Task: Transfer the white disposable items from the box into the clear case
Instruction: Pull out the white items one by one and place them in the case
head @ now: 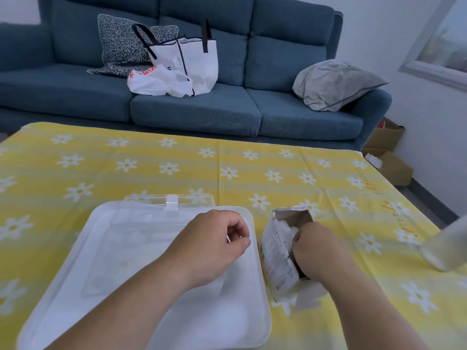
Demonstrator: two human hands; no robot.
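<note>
A small cardboard box (278, 256) lies tilted on the yellow flowered tablecloth, its torn top open and white disposable items (285, 229) showing inside. My right hand (316, 253) grips the box from its right side, thumb at the opening. My left hand (214, 243) hovers over the right part of a white tray (255, 286), its fingers curled and pinching a thin white item (228, 239). The clear case (136, 233) sits on the tray to the left of that hand, its lid (169, 200) open toward the back.
A blurred pale cylinder (444, 248) stands at the table's right edge. Beyond the table is a blue sofa (227, 109) with a white tote bag (192, 61), a plastic bag and cushions. Cardboard boxes (389, 157) sit on the floor at the right.
</note>
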